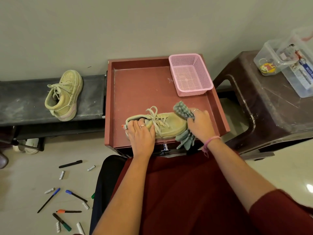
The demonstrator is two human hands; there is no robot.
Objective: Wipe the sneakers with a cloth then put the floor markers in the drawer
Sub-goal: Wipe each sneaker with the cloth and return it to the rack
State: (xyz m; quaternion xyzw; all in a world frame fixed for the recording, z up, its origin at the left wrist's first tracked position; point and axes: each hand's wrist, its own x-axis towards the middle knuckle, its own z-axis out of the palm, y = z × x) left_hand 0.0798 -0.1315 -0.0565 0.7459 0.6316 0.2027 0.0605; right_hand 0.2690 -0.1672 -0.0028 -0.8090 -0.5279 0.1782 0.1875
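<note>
Gripping a bunched grey cloth [183, 111] with curled fingers, the right hand [199, 123] presses it against the toe of the sneaker [169, 126] lying on its side on the red cabinet top [144, 85]. The left hand [141, 134] lies flat at the shoe's heel end, at 9 o'clock from the right hand, fingertips hooked into the opening. The second sneaker [65, 94] sits on the bench [20, 102] at 10 o'clock; markers [70, 164] lie scattered on the floor at 7 o'clock; box label unreadable.

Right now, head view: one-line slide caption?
Left hand steadies sneaker on red cabinet top; right hand wipes its toe with cloth.
</note>
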